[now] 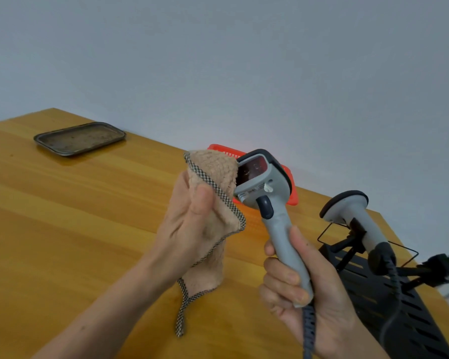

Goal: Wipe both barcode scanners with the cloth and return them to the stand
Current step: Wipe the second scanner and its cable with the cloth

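My right hand (303, 288) grips the grey plastic barcode scanner (267, 182) by its handle, window turned left so the beige terry cloth (215, 172) clutched in my left hand (192, 224) meets it above the wooden surface (75, 216); the second grey scanner (353, 211) sits in the black metal stand (389, 294), right.

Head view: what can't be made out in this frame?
All in the head view:
- Orange basket: mostly hidden behind the cloth and held scanner; contents unseen.
- Second scanner: its window faces away.
- Stand: cut off by the right and bottom edges.
- Held scanner's cable: runs off the bottom edge.
- Left hand: its fingers lie behind the cloth.
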